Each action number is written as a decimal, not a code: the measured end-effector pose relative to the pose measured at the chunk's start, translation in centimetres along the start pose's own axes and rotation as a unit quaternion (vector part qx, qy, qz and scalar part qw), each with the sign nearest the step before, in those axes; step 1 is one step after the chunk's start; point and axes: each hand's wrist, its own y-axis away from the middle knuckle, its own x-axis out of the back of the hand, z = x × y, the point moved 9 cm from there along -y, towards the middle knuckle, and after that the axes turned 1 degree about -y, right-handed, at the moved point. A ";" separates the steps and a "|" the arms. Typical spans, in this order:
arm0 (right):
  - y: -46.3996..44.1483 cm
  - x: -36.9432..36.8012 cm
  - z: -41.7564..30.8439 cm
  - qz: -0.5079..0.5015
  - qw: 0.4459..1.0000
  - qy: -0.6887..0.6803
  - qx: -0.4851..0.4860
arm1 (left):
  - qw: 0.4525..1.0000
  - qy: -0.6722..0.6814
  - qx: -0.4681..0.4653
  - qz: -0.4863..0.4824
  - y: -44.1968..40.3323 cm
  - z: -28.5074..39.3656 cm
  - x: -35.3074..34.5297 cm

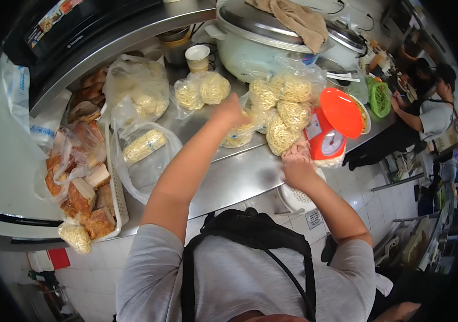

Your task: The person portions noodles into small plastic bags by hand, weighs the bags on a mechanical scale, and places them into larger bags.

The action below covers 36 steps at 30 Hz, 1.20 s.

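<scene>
My left hand (228, 112) reaches across the steel table, its fingers bent around the top of a clear bag of noodles (237, 138). Just beyond it lie bagged round noodle bundles (214, 88). My right hand (300, 175), at the table's front edge, is closed against a crumpled pink thing (297, 153); I cannot make out whether this is cloth or meat. Above that is a heap of yellow noodle bundles (288, 121) in clear plastic. Right beside the heap stands a red kitchen scale (326, 134) with a round dial and a red pan (342, 112).
On the left, a white basket (117, 196) holds roasted meat slabs (81, 196). An open plastic bag holds a noodle roll (144, 147). A large lidded pot (258, 48) and paper cups (197, 56) line the back. At right, a person (435, 115) stands near a green basket (380, 99).
</scene>
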 end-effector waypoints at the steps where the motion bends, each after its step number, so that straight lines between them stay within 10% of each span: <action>1: 0.2 5.6 -0.2 0.219 0.975 -0.016 0.019 | 0.999 -0.024 0.005 -0.031 -0.6 -0.1 -1.4; 5: -2.7 13.5 -2.8 0.436 0.896 0.049 0.074 | 0.996 -0.062 -0.011 -0.064 -1.3 -1.3 -0.9; 8: -10.7 10.6 -0.4 0.231 0.968 0.019 0.099 | 0.998 -0.017 -0.006 0.055 -0.9 -4.2 5.6; 17: 5.5 22.8 -6.7 0.555 0.793 -0.058 0.244 | 0.925 0.276 -0.063 0.252 8.4 -4.0 15.4; 24: 1.5 18.3 -7.6 0.428 0.844 -0.022 0.323 | 0.970 0.164 -0.053 0.170 8.9 -6.0 10.3; 28: 1.4 17.5 -8.9 0.389 0.835 -0.026 0.388 | 0.900 0.034 -0.378 0.215 14.8 1.8 12.0; 36: 1.4 14.4 -10.9 0.143 0.884 -0.018 0.444 | 0.906 -0.111 -0.408 0.034 13.2 -1.6 4.5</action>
